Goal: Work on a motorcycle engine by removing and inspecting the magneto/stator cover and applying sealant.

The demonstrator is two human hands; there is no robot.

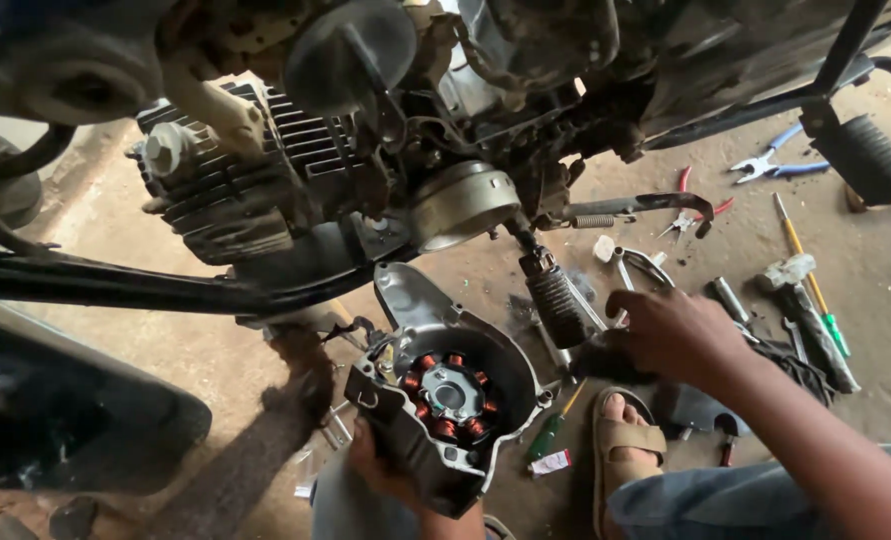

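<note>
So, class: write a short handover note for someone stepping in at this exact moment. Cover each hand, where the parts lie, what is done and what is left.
Left hand: grips the lower edge of the engine side cover, inner side up, copper stator coils showing.
Right hand: down among loose tools on the floor by the footpeg; what it grasps is hidden.
Nearby: hammer, yellow screwdriver, blue pliers, red pliers, green screwdriver.
Done: cover is off the motorcycle engine.
Left: cover not refitted; tools are scattered.

Bare, stained concrete floor (215, 360) in soft daylight; motorcycle engine (265, 180) overhead, blue pliers (775, 162) and hammer (800, 300) scattered at right.
</note>
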